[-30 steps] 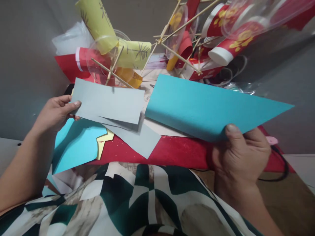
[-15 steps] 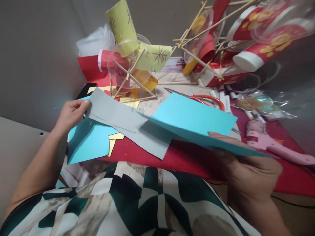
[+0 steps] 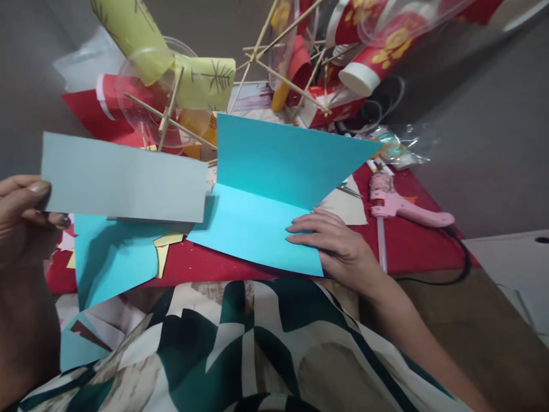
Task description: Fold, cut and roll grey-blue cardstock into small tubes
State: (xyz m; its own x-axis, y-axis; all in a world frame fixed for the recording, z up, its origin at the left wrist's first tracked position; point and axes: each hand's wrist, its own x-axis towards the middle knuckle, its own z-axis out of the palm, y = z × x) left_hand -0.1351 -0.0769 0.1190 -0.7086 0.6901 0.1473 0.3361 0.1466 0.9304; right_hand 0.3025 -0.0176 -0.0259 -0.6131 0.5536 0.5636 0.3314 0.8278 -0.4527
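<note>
My left hand (image 3: 23,214) pinches the left end of a grey folded paper (image 3: 124,178) and holds it up above the table. My right hand (image 3: 332,243) lies flat with its fingers stretched out on the lower half of a folded turquoise sheet (image 3: 266,194). That half rests on the red table cover (image 3: 407,246), while the upper half stands up along the crease. A second turquoise sheet (image 3: 111,257) lies under the grey paper, with yellow scraps (image 3: 165,246) beside it.
At the back stand stick frames with clear plastic cups (image 3: 146,97), yellow paper rolls (image 3: 206,83) and red-and-gold rolls (image 3: 373,63). A pink glue gun (image 3: 403,206) with its black cord lies right of the sheet. A plastic bag (image 3: 398,143) is behind it. My patterned clothing fills the foreground.
My right hand has set the turquoise sheet down on the table and now presses flat on it. My left hand has lifted the grey paper higher and moved it left.
</note>
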